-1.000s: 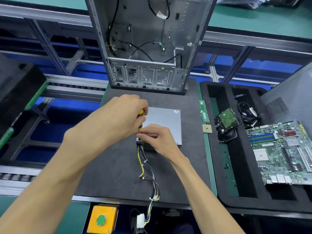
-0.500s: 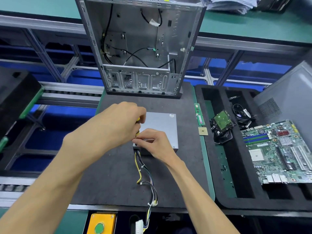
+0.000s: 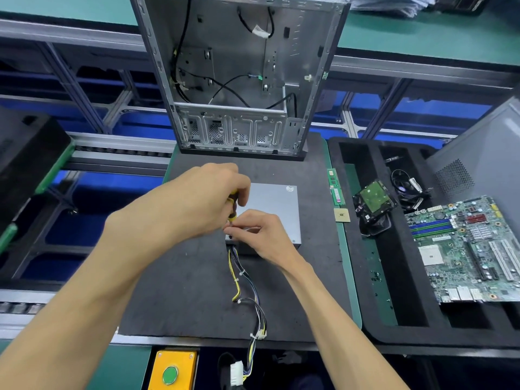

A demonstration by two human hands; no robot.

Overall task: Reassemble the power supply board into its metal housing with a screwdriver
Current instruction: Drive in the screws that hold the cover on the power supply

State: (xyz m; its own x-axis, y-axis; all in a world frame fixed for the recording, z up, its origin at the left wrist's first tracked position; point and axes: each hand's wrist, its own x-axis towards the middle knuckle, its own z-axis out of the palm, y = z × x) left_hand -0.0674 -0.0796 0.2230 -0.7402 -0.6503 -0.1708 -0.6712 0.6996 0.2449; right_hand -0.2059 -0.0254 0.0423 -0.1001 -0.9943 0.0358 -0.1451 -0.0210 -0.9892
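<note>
Power supply housing (image 3: 271, 209): grey metal box lying flat on dark mat (image 3: 197, 291) at desk centre, wire harness (image 3: 247, 288) trailing toward viewer. L hand (image 3: 194, 204) wraps around yellow-black screwdriver (image 3: 232, 205), held upright at box's near-left corner. R hand (image 3: 257, 235) pinches at screwdriver tip; pinched item too small to tell.

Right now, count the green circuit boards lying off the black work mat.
2: the large green motherboard at far right, and the small green board on the hard drive left of it. Others may be hidden.
</note>
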